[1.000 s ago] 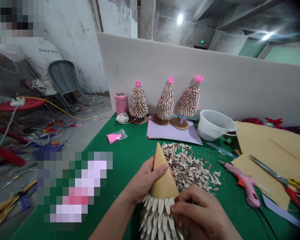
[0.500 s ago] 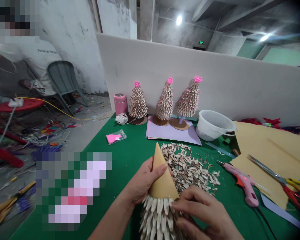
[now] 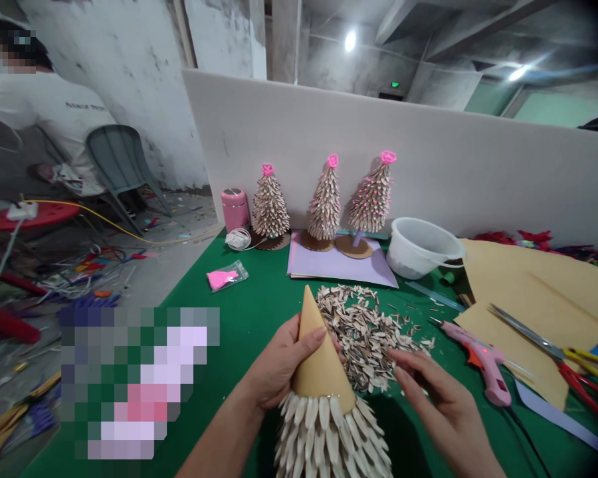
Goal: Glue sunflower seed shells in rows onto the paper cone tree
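My left hand (image 3: pixel 283 362) is wrapped around the upper part of a tan paper cone (image 3: pixel 323 372), its thumb lying across the front. Overlapping rows of pale seed shells (image 3: pixel 323 435) cover the cone's lower part, and a thin glossy line runs along the top row. At the right edge of a loose pile of striped seed shells (image 3: pixel 359 332) is my right hand (image 3: pixel 436 398), apart from the cone. Its thumb and forefinger are spread, and I see nothing between them. The cone's bottom lies beyond the lower frame edge.
Three shell-covered trees (image 3: pixel 325 206) with pink tops stand at the back, near a pink canister (image 3: pixel 234 211) and a white tub (image 3: pixel 418 249). To the right lie a pink glue gun (image 3: pixel 483 362), scissors (image 3: pixel 533 335) and tan paper (image 3: pixel 508 279). A person (image 3: pixel 54 113) sits at far left.
My right hand has left the cone's shell row and moved right and up to the pile, its fingers spreading. My left hand keeps its hold on the cone.
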Motion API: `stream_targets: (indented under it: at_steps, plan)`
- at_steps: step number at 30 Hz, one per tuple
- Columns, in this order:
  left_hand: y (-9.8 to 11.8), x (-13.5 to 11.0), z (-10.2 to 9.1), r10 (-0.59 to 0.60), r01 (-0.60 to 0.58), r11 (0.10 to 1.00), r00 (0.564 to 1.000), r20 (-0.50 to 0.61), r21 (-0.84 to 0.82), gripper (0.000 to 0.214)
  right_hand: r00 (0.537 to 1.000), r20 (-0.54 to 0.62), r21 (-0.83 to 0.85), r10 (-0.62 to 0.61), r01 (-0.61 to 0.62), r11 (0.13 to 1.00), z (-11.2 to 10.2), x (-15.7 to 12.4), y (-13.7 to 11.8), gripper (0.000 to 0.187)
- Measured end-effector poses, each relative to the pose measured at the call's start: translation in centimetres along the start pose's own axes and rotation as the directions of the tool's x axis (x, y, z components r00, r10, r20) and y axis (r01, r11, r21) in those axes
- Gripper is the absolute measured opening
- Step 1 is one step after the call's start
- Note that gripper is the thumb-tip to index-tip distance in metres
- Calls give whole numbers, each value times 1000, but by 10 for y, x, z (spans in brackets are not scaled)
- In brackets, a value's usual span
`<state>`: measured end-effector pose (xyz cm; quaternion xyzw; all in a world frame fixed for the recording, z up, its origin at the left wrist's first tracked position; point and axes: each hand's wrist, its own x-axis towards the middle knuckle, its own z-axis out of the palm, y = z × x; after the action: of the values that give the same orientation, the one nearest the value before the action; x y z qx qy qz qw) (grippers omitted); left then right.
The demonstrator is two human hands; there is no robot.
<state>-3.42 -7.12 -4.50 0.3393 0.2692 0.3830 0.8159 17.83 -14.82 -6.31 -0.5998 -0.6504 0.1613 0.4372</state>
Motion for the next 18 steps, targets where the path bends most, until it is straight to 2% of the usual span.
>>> stream_targets:
  at_steps: [3,5,9,12,15,18]
  plan:
    - [0,1,-3,12,-10,999,1000,27,-50,19,977,-56,55,206,-203,978,-1,-4,17,27]
    - [-1,3,-5,19,-15,997,999,50,-77,19,955,-65,133,290,-280,951,0,-5,21,28]
    - [-2,4,-9,11,-3,990,998,54,-138,21,953,3,244,302,-294,924,6,-6,18,28]
    - [-1,4,-12,14,-12,984,1000,15,-178,20,949,40,225,313,-314,922,6,-4,17,32]
    - [1,5,-15,-11,4,979,999,-32,-202,18,925,-45,152,377,-367,918,-9,-3,26,37]
    - [2,7,-16,-44,26,972,996,-73,-233,17,868,-221,42,446,-448,893,-41,-7,47,45]
